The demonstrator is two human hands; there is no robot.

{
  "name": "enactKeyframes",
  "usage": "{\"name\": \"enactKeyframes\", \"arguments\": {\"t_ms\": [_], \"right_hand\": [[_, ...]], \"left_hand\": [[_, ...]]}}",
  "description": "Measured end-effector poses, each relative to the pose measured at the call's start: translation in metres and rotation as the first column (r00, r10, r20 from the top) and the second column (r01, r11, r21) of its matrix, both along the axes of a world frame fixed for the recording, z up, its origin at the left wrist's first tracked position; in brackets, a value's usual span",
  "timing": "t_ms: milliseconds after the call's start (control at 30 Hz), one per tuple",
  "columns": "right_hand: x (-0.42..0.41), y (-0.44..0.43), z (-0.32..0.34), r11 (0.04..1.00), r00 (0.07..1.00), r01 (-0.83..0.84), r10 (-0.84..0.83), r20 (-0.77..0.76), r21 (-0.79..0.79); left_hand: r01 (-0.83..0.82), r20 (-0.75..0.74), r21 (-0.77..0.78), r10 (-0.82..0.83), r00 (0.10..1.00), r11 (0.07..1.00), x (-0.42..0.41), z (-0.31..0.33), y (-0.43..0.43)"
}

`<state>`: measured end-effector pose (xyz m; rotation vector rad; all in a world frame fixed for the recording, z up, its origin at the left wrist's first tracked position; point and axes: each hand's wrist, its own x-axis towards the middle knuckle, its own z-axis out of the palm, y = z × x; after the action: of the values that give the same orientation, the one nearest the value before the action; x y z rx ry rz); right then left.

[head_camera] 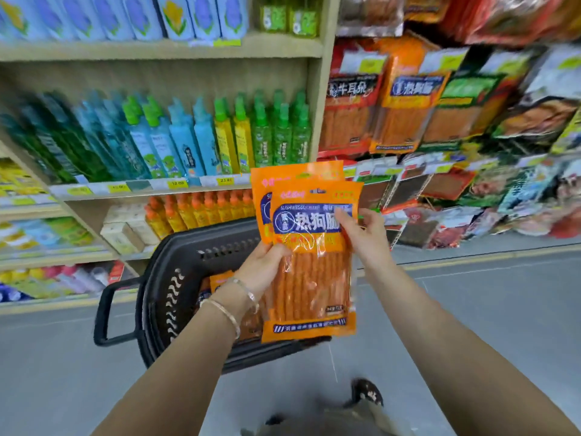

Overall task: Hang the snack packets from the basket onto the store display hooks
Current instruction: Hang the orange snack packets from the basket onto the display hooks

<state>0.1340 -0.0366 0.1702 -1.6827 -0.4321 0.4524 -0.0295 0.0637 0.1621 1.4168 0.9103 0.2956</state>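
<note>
Our left hand [264,269] grips the left edge of two orange snack packets [314,278], held upright and overlapping. Our right hand [367,237] pinches the front packet's right edge, beside its blue label. Just below and behind them, the black basket [169,297] sits on the floor with more orange packets [220,283] inside. Matching hanging packets [405,111] fill the display far right, and bottles [220,136] line the shelves to the left.

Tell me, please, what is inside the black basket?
Orange snack packets lie in the basket. The left hand and the held packets cover the rest, so the count is hidden.
</note>
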Motion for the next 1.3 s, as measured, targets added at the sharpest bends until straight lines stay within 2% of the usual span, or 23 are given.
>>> {"name": "enactKeyframes", "arguments": {"t_ms": [67,133,200,267,333,367,467,533,633,833,967,1067,1200,1300], "right_hand": [[0.031,-0.011,0.009,0.998,0.995,-0.039,0.043,-0.092,0.042],[0.064,-0.022,0.018,0.995,0.996,-0.048,0.054,-0.071,0.09],[0.098,-0.029,0.032,0.99,1.0,0.014,-0.011,-0.022,0.14],[0.133,-0.034,0.046,0.982,0.997,0.06,-0.069,0.046,0.177],[0.171,-0.039,0.065,0.974,0.987,0.07,-0.099,0.125,0.215],[0.189,-0.041,0.074,0.974,0.977,0.073,-0.113,0.18,0.214],[0.24,-0.044,0.111,0.97,0.922,0.058,-0.143,0.36,0.238],[0.269,-0.044,0.134,0.965,0.884,0.038,-0.154,0.441,0.261],[0.306,-0.037,0.164,0.957,0.834,0.03,-0.183,0.52,0.288],[0.355,-0.009,0.227,0.9,0.821,0.005,-0.253,0.512,0.436],[0.38,0.023,0.264,0.867,0.861,-0.03,-0.231,0.454,0.498],[0.394,0.045,0.29,0.836,0.888,-0.038,-0.223,0.402,0.547],[0.41,0.076,0.322,0.824,0.915,-0.053,-0.186,0.357,0.565],[0.42,0.093,0.333,0.832,0.92,-0.034,-0.191,0.343,0.554]], "left_hand": [[0.078,0.058,0.012,-0.079,0.995,0.997,0.03,0.007,-0.002],[0.106,0.122,-0.001,-0.106,0.987,0.994,0.064,0.016,-0.004],[0.103,0.173,-0.004,-0.101,0.98,0.995,0.099,0.026,-0.008],[0.039,0.108,0.071,-0.047,0.993,0.997,0.13,0.043,-0.011],[-0.085,-0.009,0.141,0.087,0.996,0.986,0.161,0.059,-0.01],[-0.142,-0.014,0.166,0.147,0.989,0.976,0.176,0.067,-0.007],[-0.29,0.128,0.32,0.263,0.956,0.902,0.218,0.086,0.005],[-0.359,0.267,0.417,0.265,0.926,0.835,0.24,0.1,0.011],[-0.436,0.363,0.475,0.281,0.888,0.764,0.264,0.122,0.019],[-0.549,0.478,0.437,0.334,0.813,0.712,0.298,0.184,0.038],[-0.532,0.573,0.394,0.252,0.78,0.75,0.319,0.224,0.047],[-0.565,0.62,0.429,0.226,0.752,0.704,0.336,0.248,0.057],[-0.522,0.694,0.373,0.143,0.706,0.767,0.365,0.273,0.077],[-0.47,0.72,0.386,0.059,0.691,0.794,0.386,0.283,0.092]]}}
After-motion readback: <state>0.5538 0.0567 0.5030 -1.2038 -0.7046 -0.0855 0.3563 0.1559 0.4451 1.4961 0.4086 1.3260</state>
